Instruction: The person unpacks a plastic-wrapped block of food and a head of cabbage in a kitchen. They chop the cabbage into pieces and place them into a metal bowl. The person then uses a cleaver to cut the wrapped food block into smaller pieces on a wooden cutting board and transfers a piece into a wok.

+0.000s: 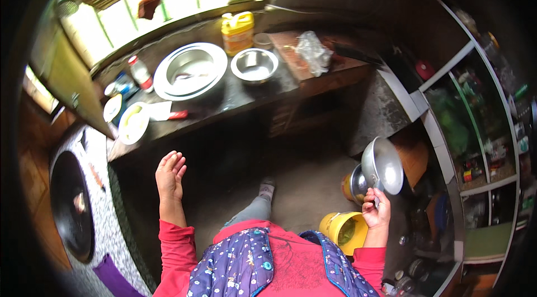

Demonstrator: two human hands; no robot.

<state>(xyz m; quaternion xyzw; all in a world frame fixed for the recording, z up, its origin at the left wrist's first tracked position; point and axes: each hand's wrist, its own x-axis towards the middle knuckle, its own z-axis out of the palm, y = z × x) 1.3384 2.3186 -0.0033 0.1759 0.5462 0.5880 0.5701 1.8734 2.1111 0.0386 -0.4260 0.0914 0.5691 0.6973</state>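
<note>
My right hand [376,209] grips the short handle of a metal water dipper [385,164], its round bowl tipped so the inside faces me. Behind that bowl, lower down, a steel basin [358,185] shows in part. A yellow bucket [331,230] stands just below and left of my right wrist. My left hand [171,173] is raised in front of the counter [209,116], fingers loosely bent, with nothing visible in it. Nearest to it on the counter are a pale bowl [134,124] and a cleaver with a red handle [178,114].
On the counter stand a large steel basin [218,59], a smaller steel bowl [254,77], a yellow jug [237,32] and a red-capped bottle [140,73]. A plastic bag [312,51] lies on a board. To the left is a black wok [71,213]; shelving [488,188] fills the right.
</note>
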